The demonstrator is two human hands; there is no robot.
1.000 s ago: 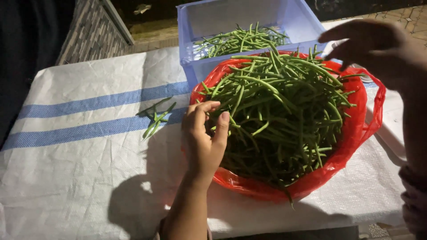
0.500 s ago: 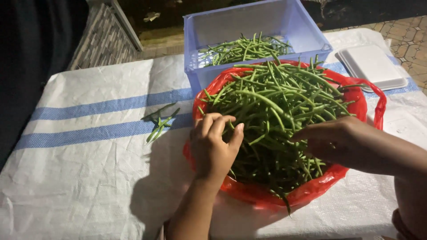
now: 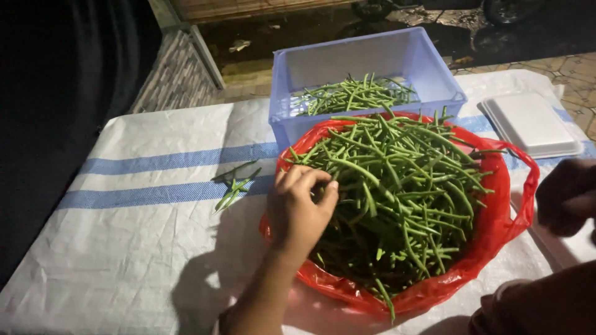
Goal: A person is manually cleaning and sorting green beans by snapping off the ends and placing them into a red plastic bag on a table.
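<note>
the left hand (image 3: pixel 301 208) is curled loosely over green beans (image 3: pixel 397 192) heaped in a red bag (image 3: pixel 496 211) on the counter (image 3: pixel 136 248); no firm grip can be told. the right hand (image 3: pixel 568 195) is blurred, its state unclear.

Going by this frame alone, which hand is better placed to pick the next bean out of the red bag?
Left, most likely. The left hand rests, fingers curled, on the green beans at the near edge of the red bag. The right hand is off to the side, beyond the bag's rim and dark.
</note>
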